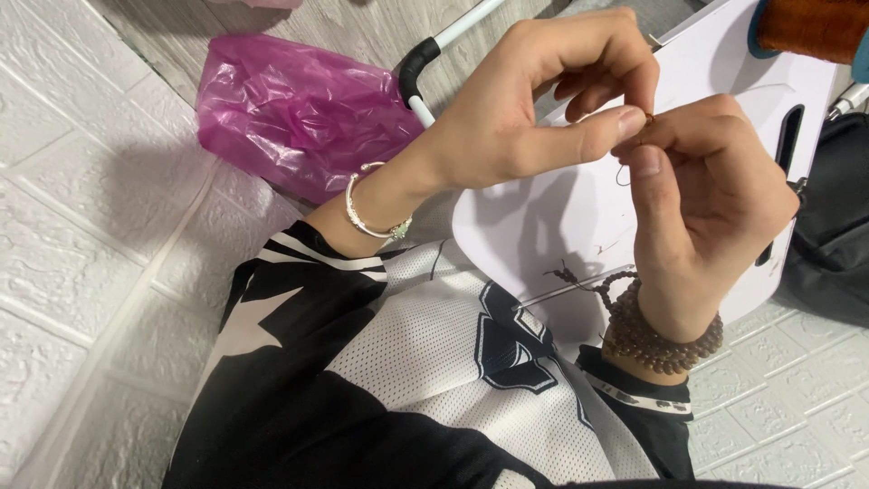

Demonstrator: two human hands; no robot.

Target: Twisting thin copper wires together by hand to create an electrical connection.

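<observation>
My left hand (534,100) and my right hand (706,199) meet fingertip to fingertip above a white board (552,226) on my lap. Both pinch a thin brown thread (625,172) with a tiny bead at the pinch; a short loop of thread hangs below my fingers. On the board lie a thin metal needle (566,292) and a short strand of brown beads (608,281). A silver bangle (367,213) circles my left wrist and a brown bead bracelet (661,344) wraps my right wrist.
A crumpled pink plastic bag (303,113) lies on the wooden floor at upper left. A white tube with a black grip (421,63) crosses behind my left hand. A spool of brown thread (810,27) sits at top right, a black bag (833,226) at right.
</observation>
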